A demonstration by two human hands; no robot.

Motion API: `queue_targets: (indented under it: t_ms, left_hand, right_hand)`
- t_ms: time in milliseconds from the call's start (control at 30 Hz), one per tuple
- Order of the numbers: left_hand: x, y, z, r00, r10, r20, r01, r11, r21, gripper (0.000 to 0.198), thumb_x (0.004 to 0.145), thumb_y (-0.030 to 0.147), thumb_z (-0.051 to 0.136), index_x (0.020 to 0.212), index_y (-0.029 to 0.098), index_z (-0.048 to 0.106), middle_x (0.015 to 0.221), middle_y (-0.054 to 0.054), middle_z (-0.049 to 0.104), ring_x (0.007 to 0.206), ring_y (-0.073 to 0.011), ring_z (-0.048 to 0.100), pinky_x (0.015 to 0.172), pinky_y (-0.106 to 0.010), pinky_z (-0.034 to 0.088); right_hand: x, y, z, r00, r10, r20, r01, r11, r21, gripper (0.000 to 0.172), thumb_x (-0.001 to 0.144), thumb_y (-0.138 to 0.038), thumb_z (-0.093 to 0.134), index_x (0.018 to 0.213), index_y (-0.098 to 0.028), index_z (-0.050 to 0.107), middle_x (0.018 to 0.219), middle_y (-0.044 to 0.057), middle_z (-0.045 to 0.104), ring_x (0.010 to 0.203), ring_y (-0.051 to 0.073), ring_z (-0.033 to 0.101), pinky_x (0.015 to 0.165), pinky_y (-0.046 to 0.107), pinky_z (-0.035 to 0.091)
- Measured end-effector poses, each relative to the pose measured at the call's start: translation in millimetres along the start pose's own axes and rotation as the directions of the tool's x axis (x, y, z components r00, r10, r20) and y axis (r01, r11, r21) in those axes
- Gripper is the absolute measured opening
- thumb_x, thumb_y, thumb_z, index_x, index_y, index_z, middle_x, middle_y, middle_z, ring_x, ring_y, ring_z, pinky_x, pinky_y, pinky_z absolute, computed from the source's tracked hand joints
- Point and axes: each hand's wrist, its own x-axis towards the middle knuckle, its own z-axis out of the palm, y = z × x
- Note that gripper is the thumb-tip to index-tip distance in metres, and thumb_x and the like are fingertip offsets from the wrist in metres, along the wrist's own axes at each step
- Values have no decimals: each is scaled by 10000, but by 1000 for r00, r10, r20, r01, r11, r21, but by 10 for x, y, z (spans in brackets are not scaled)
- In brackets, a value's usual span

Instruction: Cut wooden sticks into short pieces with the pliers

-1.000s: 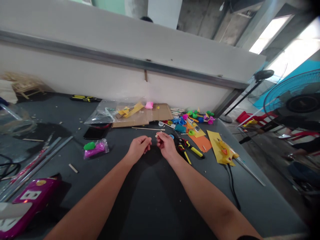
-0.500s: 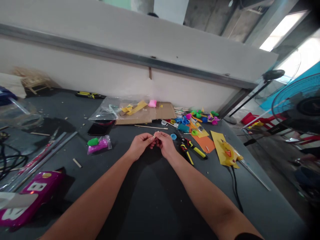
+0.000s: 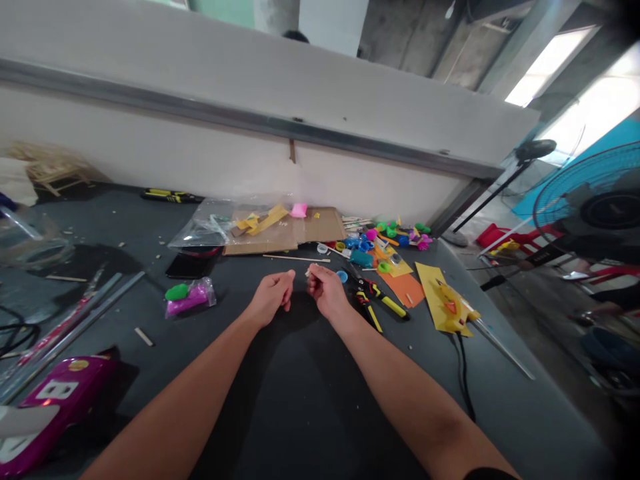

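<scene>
My left hand [image 3: 271,299] is raised over the dark table with its fingers curled and thumb pressed along them; whether anything is inside, I cannot make out. Just to its right, a small gap away, my right hand [image 3: 327,291] pinches a small pale piece [image 3: 309,272] at its fingertips, too small to name surely. Behind both hands lies a thin wooden stick [image 3: 296,258]. Close to my right hand are a blue round lid [image 3: 342,276] and black pliers with red and yellow handles [image 3: 369,308].
Cardboard [image 3: 323,225] and a clear plastic bag [image 3: 205,223] lie at the back. Colourful clay pots [image 3: 361,258] and an orange sheet [image 3: 404,291] sit right, near a yellow glue gun [image 3: 454,308]. On the left are a phone [image 3: 190,264], purple clay [image 3: 187,300] and a magenta device [image 3: 70,393].
My two hands, together before, have come apart; the left moved left while the right keeps a pinch. The view has shifted slightly, so the table things appear further left.
</scene>
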Motion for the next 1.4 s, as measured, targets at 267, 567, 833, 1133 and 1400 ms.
queue_targets:
  t_ms: [267, 567, 833, 1133, 1400]
  left_hand:
    - [22, 11, 32, 1000, 1, 20, 0, 999, -36, 272, 721, 389, 620, 808, 132, 596, 707, -19, 591, 618, -110, 546, 530, -234, 467]
    - [27, -28, -31, 998, -3, 55, 5, 999, -42, 225, 724, 365, 627, 752, 145, 589, 666, 5, 601, 588, -90, 537, 569, -224, 445]
    - [12, -16, -30, 998, -21, 67, 26, 996, -82, 249, 693, 363, 661, 768, 135, 594, 682, -14, 600, 585, -96, 536, 562, -230, 443]
    - [24, -31, -35, 998, -16, 64, 23, 994, -108, 243, 697, 359, 656, 744, 127, 599, 674, -14, 612, 591, -92, 547, 595, -235, 455]
    - [3, 7, -23, 996, -24, 80, 36, 988, -148, 259, 691, 363, 658, 773, 124, 601, 706, -38, 612, 606, -107, 553, 579, -240, 452]
  right_hand:
    - [-17, 18, 12, 1000, 0, 9, 0, 999, -45, 262, 593, -359, 708, 562, -178, 522, 489, -66, 459, 431, 59, 384, 425, 200, 320]
    - [5, 75, 83, 999, -5, 45, 12, 988, -155, 277, 610, -385, 694, 538, -165, 542, 449, -39, 516, 395, 74, 431, 387, 196, 280]
    - [-1, 84, 69, 999, -10, 46, 16, 989, -149, 261, 619, -386, 692, 569, -165, 563, 475, -38, 536, 410, 74, 441, 401, 198, 303]
    - [11, 80, 66, 998, 15, 56, -6, 988, -157, 277, 609, -396, 703, 575, -159, 562, 488, -32, 539, 412, 76, 453, 396, 195, 307]
    - [1, 82, 39, 997, -28, 66, 39, 983, -180, 268, 618, -413, 686, 589, -173, 570, 500, -40, 535, 424, 78, 433, 414, 203, 313]
